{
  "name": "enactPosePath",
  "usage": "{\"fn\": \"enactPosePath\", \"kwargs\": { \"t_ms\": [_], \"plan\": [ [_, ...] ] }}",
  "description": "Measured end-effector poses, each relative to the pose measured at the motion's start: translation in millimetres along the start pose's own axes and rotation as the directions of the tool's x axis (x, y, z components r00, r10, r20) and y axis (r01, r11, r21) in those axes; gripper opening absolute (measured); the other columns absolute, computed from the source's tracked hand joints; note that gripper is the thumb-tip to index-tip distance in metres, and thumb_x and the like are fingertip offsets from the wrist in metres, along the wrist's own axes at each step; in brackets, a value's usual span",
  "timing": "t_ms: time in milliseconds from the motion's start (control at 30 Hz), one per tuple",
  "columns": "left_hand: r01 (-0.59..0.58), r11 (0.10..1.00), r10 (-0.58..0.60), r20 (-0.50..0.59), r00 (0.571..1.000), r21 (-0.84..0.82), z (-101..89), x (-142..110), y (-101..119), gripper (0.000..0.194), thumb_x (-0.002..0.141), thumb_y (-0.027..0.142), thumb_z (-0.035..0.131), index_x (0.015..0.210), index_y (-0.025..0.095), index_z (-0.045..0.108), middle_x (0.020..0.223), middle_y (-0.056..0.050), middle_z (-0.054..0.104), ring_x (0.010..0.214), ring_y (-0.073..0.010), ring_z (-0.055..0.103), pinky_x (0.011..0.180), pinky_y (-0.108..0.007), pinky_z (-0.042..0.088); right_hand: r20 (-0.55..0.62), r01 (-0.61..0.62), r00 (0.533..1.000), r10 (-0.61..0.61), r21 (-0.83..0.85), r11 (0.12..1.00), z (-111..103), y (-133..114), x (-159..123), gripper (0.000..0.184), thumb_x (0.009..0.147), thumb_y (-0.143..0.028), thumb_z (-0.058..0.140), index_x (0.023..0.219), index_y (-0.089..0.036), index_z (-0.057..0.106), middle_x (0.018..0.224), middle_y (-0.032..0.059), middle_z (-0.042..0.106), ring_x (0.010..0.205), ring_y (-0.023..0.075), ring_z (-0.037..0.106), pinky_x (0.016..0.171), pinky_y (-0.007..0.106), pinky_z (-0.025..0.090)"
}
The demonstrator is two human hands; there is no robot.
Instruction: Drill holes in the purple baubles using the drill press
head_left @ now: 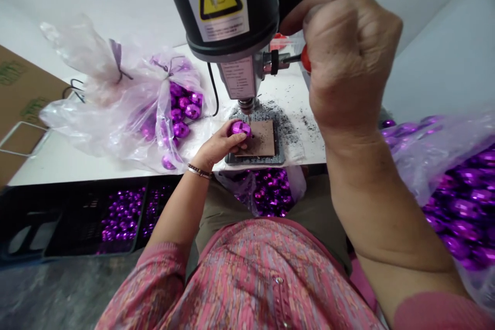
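A small bench drill press [232, 15] with a yellow warning label stands in front of me. My left hand [226, 140] is closed round a shiny purple faceted ball [240, 129], holding it beneath the drill bit [249, 117]. Whether the bit touches the ball I cannot tell. Under the ball lies a brown board [263, 139] on the machine's grey base plate [279, 152]. My right hand [344, 46] is raised beside the machine, its fingers wrapped round a feed lever with a red knob [306, 58], mostly hidden by the hand.
Dark shavings [288, 126] are scattered on the white table [46, 165]. At left sits a clear plastic bag [104, 108] of purple balls, near a cardboard box [23, 98]. Black crates [77, 216] with purple balls stand below. More bagged balls [464, 206] lie at right and between my knees.
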State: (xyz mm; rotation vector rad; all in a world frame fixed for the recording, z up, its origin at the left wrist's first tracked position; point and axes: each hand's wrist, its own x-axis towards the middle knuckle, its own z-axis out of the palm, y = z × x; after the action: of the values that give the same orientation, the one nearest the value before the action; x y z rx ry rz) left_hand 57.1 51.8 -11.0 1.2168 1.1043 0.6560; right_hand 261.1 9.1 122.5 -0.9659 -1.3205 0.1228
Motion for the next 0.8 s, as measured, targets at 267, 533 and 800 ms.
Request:
{"fn": "enactPosePath", "kwargs": {
  "t_ms": [267,533,800],
  "plan": [
    [-0.049,0.91,0.074,-0.045,0.996,0.412,8.7,6,9,0.061,0.084,0.031,0.075,0.141,0.018,0.058,0.105,-0.004,0.072,0.07,-0.0114,0.063,0.066,-0.025,0.051,0.047,-0.01,0.999,0.009,0.038,0.999,-4,5,-2,0.04,0.095,-0.026,0.04,0.079,-0.005,0.071,0.066,-0.0023,0.052,0.074,-0.002,0.049,0.076,0.012,0.038],
    [-0.094,0.78,0.187,-0.087,0.979,0.619,22.3,20,7,0.064,0.07,0.027,0.084,0.13,0.015,0.067,0.118,-0.007,0.073,0.106,-0.0235,0.066,0.101,-0.037,0.052,0.064,-0.047,0.997,0.046,0.01,0.999,-7,1,-3,0.041,0.095,-0.027,0.04,0.082,-0.007,0.073,0.067,-0.0031,0.052,0.084,-0.0024,0.054,0.086,0.009,0.04],
    [-0.152,0.756,0.25,-0.066,0.966,0.637,30.5,27,-2,0.046,0.068,0.025,0.085,0.111,0.017,0.069,0.096,-0.002,0.072,0.088,-0.0194,0.065,0.084,-0.032,0.052,0.047,-0.019,0.999,0.019,-0.004,1.0,-8,4,-19,0.04,0.092,-0.025,0.041,0.089,-0.008,0.077,0.066,-0.0028,0.055,0.061,-0.004,0.042,0.067,0.01,0.037]
  ]
}}
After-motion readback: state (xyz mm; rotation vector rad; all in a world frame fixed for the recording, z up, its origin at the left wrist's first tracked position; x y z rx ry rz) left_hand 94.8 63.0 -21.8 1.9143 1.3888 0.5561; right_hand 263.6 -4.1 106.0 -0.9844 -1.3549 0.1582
